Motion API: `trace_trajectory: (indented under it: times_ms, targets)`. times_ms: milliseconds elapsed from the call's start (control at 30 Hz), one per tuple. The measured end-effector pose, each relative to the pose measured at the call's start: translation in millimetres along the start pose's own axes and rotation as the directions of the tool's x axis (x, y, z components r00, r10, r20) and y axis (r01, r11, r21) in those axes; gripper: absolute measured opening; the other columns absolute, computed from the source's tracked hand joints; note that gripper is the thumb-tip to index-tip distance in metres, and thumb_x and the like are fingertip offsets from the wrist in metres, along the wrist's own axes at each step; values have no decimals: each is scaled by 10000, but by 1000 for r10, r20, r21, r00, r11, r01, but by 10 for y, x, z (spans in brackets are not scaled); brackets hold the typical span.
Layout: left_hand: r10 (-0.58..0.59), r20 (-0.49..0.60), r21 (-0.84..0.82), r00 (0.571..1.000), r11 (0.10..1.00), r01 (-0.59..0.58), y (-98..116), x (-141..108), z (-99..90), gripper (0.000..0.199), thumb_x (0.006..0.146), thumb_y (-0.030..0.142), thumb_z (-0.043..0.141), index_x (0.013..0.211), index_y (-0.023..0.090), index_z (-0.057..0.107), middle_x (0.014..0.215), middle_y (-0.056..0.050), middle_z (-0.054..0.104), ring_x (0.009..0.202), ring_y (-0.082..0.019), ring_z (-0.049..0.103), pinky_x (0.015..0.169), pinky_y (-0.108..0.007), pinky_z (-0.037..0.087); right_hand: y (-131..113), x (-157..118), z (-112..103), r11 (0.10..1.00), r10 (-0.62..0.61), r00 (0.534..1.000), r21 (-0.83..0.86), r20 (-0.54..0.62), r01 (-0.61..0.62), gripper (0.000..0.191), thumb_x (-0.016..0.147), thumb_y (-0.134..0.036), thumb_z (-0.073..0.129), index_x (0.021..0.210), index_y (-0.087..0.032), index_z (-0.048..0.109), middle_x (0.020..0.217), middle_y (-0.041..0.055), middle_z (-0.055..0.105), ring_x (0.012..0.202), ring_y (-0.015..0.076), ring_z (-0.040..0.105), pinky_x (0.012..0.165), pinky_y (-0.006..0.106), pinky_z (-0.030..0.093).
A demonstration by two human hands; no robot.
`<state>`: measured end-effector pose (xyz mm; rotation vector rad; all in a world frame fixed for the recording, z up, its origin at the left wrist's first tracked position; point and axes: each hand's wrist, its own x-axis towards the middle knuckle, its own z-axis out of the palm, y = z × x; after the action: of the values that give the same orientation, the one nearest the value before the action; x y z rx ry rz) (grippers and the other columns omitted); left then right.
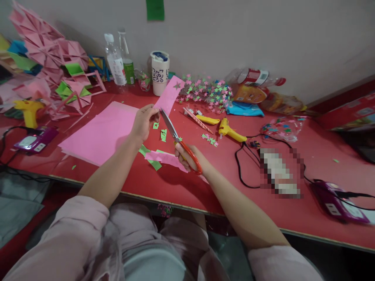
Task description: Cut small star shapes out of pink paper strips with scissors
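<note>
Pinched in my left hand (144,123) is a pink paper strip (167,96) with a star-shaped hole near its far end. My right hand (187,157) grips red-handled scissors (189,153), whose blades point up and left to the strip's near edge, by my left fingertips. Whether the blades are parted is hard to tell. Below my left hand lie large pink paper sheets (98,132). Small green scraps (163,135) with cut shapes lie between my hands. A pink offcut (165,157) rests over a green paper strip (155,164), partly behind my right hand.
Behind stand two bottles (115,64) and a white tumbler (159,76). A heap of paper stars (205,91) lies right of it. Further right are a yellow glue gun (230,130) with its cord and a yellow cutter (208,119). Folded pink paper shapes (43,50) fill the left.
</note>
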<state>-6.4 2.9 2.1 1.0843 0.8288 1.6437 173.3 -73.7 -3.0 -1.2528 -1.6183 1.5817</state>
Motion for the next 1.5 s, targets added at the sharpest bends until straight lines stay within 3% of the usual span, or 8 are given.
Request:
trace_trajectory:
  times_ms: [1067, 1233, 1367, 1500]
  targets:
    - [-16, -10, 29, 1000, 999, 17, -11, -3, 6, 198, 721, 155, 506, 524, 165, 488, 487, 42, 460, 453, -27, 436, 471, -174, 346, -30, -20, 10, 999, 2, 999, -38, -43, -3, 426, 852, -565, 480, 642, -206, 384, 341, -90, 323, 247, 52, 288, 265, 179, 248]
    - [43, 19, 112, 999, 993, -45, -12, 18, -52, 206, 734, 193, 506, 531, 166, 532, 491, 34, 497, 467, -38, 456, 490, -183, 367, -43, -16, -5, 1000, 16, 999, -12, -30, -16, 385, 867, -526, 479, 672, -206, 389, 359, -105, 306, 250, 45, 270, 267, 172, 241]
    - [128, -26, 193, 991, 974, -121, 8, 45, -93, 174, 726, 177, 525, 556, 167, 563, 492, 41, 506, 486, -38, 465, 518, -180, 375, -26, -7, -33, 1000, -6, 1000, -28, -8, 6, 401, 872, -534, 466, 661, -204, 381, 383, -101, 317, 256, 42, 283, 273, 174, 252]
    - [121, -19, 168, 992, 979, -116, 9, 30, -80, 159, 703, 141, 544, 547, 168, 549, 508, 46, 526, 491, -32, 475, 533, -174, 387, 0, 2, -55, 999, -15, 1000, -35, 0, 15, 423, 867, -563, 454, 655, -202, 393, 397, -94, 322, 264, 47, 296, 268, 180, 263]
